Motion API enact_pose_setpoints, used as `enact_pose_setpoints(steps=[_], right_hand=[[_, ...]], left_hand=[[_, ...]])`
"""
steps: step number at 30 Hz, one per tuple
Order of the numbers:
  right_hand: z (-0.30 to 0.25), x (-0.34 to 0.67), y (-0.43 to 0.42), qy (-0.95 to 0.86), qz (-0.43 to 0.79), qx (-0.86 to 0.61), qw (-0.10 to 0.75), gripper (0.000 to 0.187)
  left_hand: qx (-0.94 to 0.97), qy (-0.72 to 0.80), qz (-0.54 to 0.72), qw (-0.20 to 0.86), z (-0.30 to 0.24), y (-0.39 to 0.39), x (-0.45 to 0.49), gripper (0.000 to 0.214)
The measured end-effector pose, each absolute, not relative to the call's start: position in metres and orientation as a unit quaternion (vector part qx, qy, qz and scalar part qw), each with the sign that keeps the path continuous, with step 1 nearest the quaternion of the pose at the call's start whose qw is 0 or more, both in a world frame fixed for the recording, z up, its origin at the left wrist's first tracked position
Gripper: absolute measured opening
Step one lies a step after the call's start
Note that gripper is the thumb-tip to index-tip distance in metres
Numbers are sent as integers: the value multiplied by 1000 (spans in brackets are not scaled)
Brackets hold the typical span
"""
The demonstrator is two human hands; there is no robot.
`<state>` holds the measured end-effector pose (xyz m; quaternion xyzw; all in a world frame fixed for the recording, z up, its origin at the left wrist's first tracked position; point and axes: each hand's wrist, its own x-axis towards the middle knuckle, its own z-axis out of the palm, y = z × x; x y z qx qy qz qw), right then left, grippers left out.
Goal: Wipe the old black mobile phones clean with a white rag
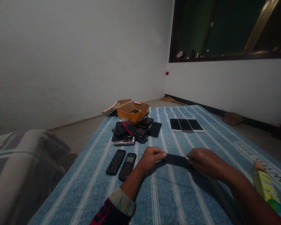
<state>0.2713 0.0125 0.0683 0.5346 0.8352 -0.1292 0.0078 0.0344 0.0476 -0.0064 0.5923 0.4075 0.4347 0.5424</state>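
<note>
A dark, flat smartphone (176,160) is held sideways just above the striped cloth, tilted so that it looks like a thin band. At its left end, my left hand (151,158) pinches it between thumb and fingers. My right hand (202,161) is closed on the other end, where a small pale spot shows by the fingertips; I cannot make out what it is. Left of my left hand lie two black keypad phones, one (116,162) beside the other (127,166). Beyond them is a loose pile of several phones (133,131).
An open orange box (133,114) stands behind the pile with a dark item inside. Three smartphones (186,125) lie in a row at the back right. A yellow-green bottle (267,187) lies at the right edge of the blue striped cloth (84,190). A covered seat (21,175) is at left.
</note>
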Motion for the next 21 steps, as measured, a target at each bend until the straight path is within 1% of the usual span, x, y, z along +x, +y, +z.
enact_pose_setpoints(steps=[6, 11, 17, 21], right_hand=[[65, 269, 15, 845, -128, 519, -18, 22], [56, 255, 15, 856, -94, 507, -33, 22], [42, 235, 11, 866, -37, 496, -51, 24], [44, 231, 10, 866, -34, 497, -42, 24]], left_hand=[[597, 406, 442, 532, -8, 50, 35, 26], [612, 405, 433, 524, -7, 50, 34, 24], [629, 392, 419, 525, -4, 47, 33, 27], [631, 384, 411, 534, -5, 46, 35, 31]])
